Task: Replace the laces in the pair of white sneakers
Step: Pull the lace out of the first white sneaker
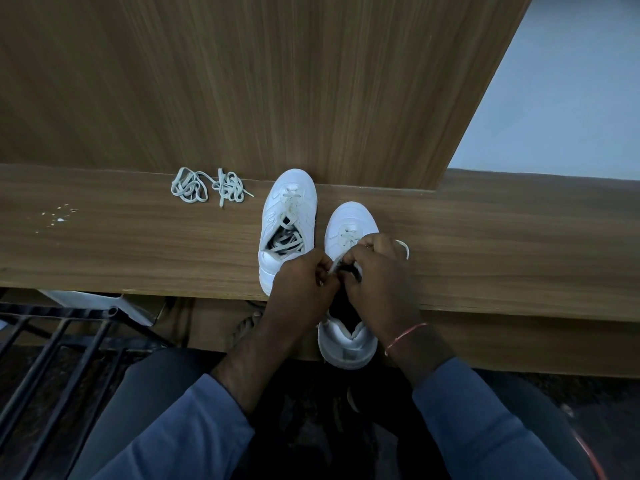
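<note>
Two white sneakers stand side by side on a wooden shelf (pixel 502 258), toes pointing away from me. The left sneaker (pixel 289 216) has its lace loosened, with the ends tucked into its opening. The right sneaker (pixel 349 226) hangs with its heel over the shelf's front edge. My left hand (pixel 304 275) and my right hand (pixel 375 265) meet over its tongue, and each pinches a part of its pale lace (pixel 403 245), which loops out to the right. Two loose laces (pixel 207 190) lie bundled on the shelf to the left.
A tall wooden panel (pixel 277 81) rises right behind the shelf. White crumbs (pixel 59 218) dot the shelf at the far left. Black metal bars (pixel 52 358) and a white plastic piece (pixel 97 301) sit below the shelf at lower left. My knees are under the shelf's front edge.
</note>
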